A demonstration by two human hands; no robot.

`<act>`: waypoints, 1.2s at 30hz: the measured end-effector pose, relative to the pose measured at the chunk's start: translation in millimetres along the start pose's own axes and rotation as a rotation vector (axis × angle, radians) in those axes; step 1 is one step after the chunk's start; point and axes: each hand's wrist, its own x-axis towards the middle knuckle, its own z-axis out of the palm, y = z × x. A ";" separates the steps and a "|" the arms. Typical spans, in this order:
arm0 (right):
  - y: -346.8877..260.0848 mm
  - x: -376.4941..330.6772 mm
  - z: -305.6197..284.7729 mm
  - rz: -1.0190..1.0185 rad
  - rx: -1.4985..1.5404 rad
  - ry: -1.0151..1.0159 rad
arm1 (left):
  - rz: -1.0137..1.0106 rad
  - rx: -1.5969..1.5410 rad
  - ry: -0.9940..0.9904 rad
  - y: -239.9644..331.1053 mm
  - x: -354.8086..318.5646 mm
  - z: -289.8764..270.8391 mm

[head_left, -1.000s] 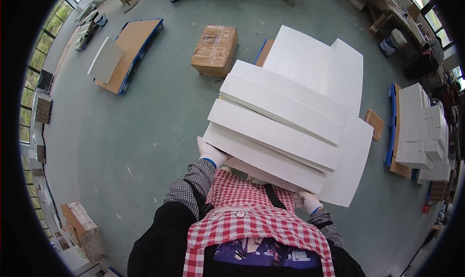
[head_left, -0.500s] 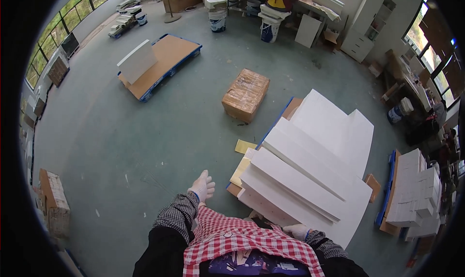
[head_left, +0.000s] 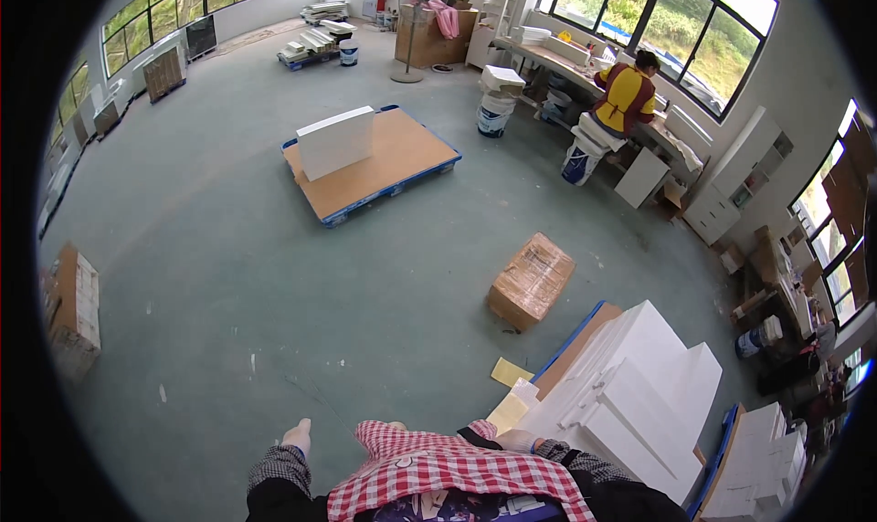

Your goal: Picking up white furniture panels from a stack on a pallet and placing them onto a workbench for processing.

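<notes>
My left hand [head_left: 299, 435], in a white glove, hangs over the green floor at the lower left. It is seen side-on, open, with nothing in it. My right hand [head_left: 519, 441], also gloved, is by the edge of the red-checked apron [head_left: 457, 467] at my front, close to the stacked white panels [head_left: 639, 376]. Its fingers are hidden, so I cannot tell whether it grips anything. The panels lie overlapping on a blue-edged cart [head_left: 575, 344] at the lower right, with yellowish sheets [head_left: 512, 405] at its near left corner.
A taped brown carton [head_left: 533, 280] sits on the floor ahead. Beyond it to the left, a low blue-edged cart [head_left: 416, 157] bears one upright white block [head_left: 336, 143]. Another person [head_left: 625, 94] sits at a workbench by the windows. More white blocks [head_left: 754, 458] are at far right.
My view has tilted up and turned left, so the carts and carton appear lower and farther right. My left hand has lowered, and its fingers look less spread.
</notes>
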 end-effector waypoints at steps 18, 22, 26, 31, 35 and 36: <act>166.1 125.0 -252.3 0.652 0.965 0.116 | 0.000 0.201 -0.168 314.2 135.5 -31.6; 230.5 187.5 -352.5 0.840 1.246 0.174 | 0.262 0.297 -0.135 390.0 232.3 -39.9; 253.3 234.3 -477.9 0.729 1.382 0.250 | -0.005 -0.225 -0.106 515.7 263.7 -47.5; 288.3 297.5 -585.4 0.586 1.443 0.310 | 0.048 0.154 -0.199 583.1 359.1 -56.9; 351.5 305.3 -623.8 0.674 1.087 0.343 | 0.095 0.270 -0.140 691.4 407.0 -77.4; 362.9 299.5 -643.7 0.593 0.874 0.278 | 0.091 0.261 -0.145 721.9 424.1 -85.9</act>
